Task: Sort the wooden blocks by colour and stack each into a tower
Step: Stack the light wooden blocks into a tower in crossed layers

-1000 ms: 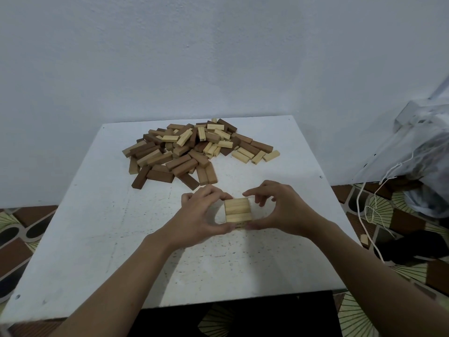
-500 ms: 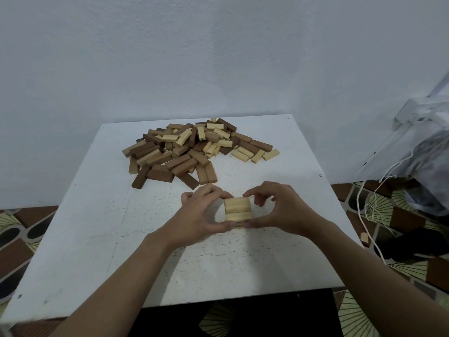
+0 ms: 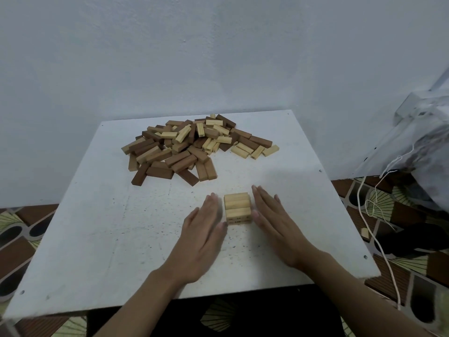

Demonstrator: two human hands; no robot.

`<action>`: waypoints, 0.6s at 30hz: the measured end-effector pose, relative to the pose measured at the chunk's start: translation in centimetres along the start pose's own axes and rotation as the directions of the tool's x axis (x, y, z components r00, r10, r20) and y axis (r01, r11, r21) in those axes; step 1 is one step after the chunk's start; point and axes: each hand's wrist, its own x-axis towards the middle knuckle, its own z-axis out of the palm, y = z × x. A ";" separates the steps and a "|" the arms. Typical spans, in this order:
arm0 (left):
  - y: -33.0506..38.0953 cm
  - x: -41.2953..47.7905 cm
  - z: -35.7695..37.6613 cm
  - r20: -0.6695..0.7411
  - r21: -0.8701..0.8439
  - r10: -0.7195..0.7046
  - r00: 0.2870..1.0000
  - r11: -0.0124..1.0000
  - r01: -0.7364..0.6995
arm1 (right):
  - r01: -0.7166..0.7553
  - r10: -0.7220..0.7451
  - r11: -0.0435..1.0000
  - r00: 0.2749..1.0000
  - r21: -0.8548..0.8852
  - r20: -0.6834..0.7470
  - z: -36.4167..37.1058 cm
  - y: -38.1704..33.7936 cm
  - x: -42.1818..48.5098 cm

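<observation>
Wooden block stack [image 3: 237, 206]: light-coloured, standing on the white table [image 3: 97, 239] toward its front edge, well apart from the mixed block pile [image 3: 194, 147] at the back. The top layer is three pale blocks side by side. A lower layer shows its end faces toward the camera.

Left hand [image 3: 204, 237] and right hand [image 3: 274, 224]: both flat, fingers straight and close together, one on each side of the stack. The right hand is just beside or touching the right face. The left hand is motion-blurred, so contact cannot be confirmed.

Probable faults from this position:
- Unequal side pressure could slide the top layer across the lower one or twist it out of square.
- A hand dragging on withdrawal could pull an outer block loose.
- A skewed base would likely worsen as layers are added.
- Pale blocks in the pile lie tangled with dark ones, so extracting one may scatter its neighbours.
</observation>
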 end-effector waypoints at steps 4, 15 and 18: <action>-0.4 0.3 0.5 0.010 0.162 0.026 1.000 0.986 -0.027 | 0.056 -0.053 0.992 0.998 -0.113 0.032 0.4 0.0 0.1; -1.6 0.5 1.5 0.024 0.409 0.056 0.998 0.910 -0.061 | 0.090 -0.079 0.969 0.995 -0.230 0.056 0.9 0.2 0.2; -1.5 0.5 1.6 0.031 0.447 0.060 0.998 0.892 -0.068 | 0.084 -0.073 0.968 0.996 -0.235 0.056 0.9 0.2 0.2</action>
